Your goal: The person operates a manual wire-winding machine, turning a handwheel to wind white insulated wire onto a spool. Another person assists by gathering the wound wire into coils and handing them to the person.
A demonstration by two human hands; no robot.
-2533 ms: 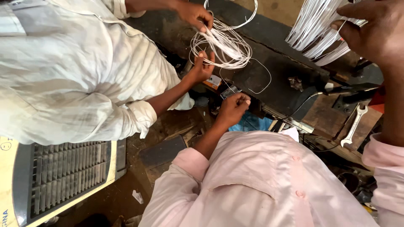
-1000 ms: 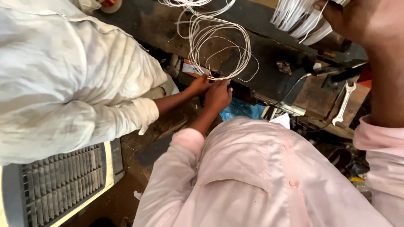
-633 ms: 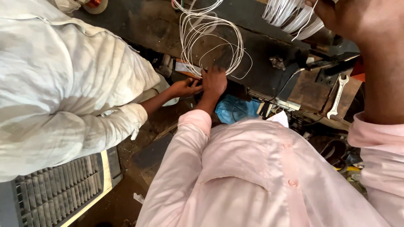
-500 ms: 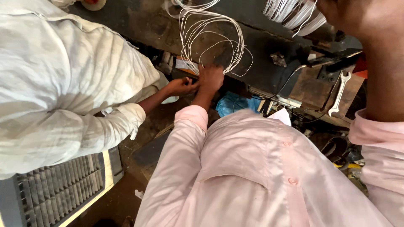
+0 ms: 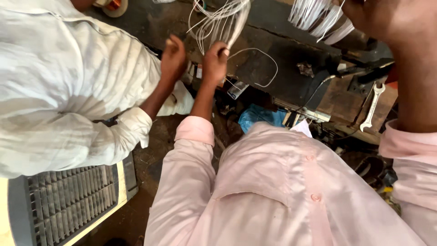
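Left hand (image 5: 215, 61) clenched, pinching white wire loops (image 5: 218, 23); right hand (image 5: 387, 20) apparently grasping white strip bundle (image 5: 318, 18), fingers partly cropped.

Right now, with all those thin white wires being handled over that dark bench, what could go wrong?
1. The left hand pinches a loose coil of thin white wire; its trailing loop could tangle or kink.
2. A co-worker's hand sits right beside it, so the two may snag each other's strands.
3. The right hand holds a bundle of cut white strands high up; some might slip onto the dark cluttered workbench.
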